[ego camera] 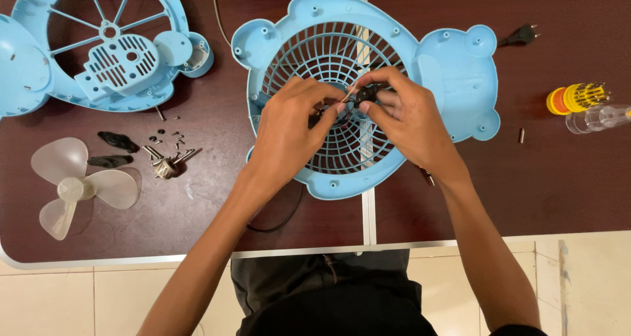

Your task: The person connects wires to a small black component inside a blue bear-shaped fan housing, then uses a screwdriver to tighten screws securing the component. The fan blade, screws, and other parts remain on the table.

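Both hands meet over the light-blue fan grille (pixel 328 53) lying near the desk's far edge. The left hand (pixel 289 129) and right hand (pixel 407 116) pinch a small black part (pixel 365 94) between closed fingertips above the grille's centre.

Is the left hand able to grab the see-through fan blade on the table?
Probably yes. The fan blade lies in the open on the dark table, with nothing between it and the left hand. That hand would first have to let go of the small black part.
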